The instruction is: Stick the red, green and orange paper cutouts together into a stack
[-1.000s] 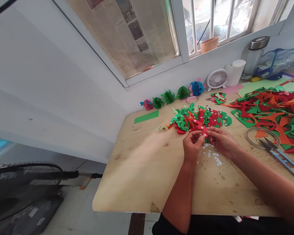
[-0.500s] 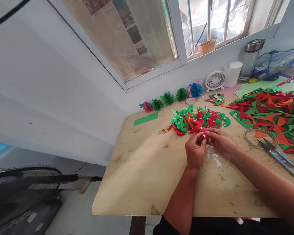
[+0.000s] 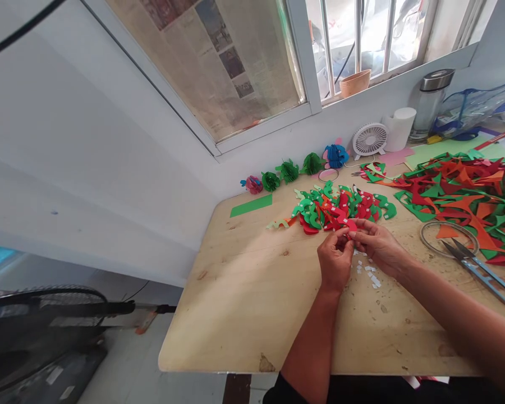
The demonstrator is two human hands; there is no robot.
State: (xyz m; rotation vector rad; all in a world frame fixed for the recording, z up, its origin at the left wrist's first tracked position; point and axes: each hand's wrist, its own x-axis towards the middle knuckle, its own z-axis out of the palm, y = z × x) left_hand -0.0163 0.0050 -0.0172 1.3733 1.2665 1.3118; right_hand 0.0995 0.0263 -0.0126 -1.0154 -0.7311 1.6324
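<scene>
My left hand (image 3: 335,259) is closed on a small red paper piece (image 3: 350,225) at the near edge of a pile of cut shapes. From the right, my right hand (image 3: 376,245) pinches the same piece, its fingertips against those of my left hand. Green, red and orange curved paper shapes (image 3: 315,209), several with small white squares on them, lie heaped just beyond both hands. Small white bits (image 3: 375,280) are scattered on the table below my right hand. The fingers partly cover the held piece.
Scissors (image 3: 482,272) and a metal ring (image 3: 431,247) lie right of my right forearm. Behind them spreads a heap of paper scraps (image 3: 483,196). Along the wall stand folded paper figures (image 3: 289,170), a small fan (image 3: 369,140) and a bottle (image 3: 431,106). A green strip (image 3: 251,206) lies at back left.
The fingers of my right hand have shifted slightly over the red piece. The white square that showed at its near end is now covered.
</scene>
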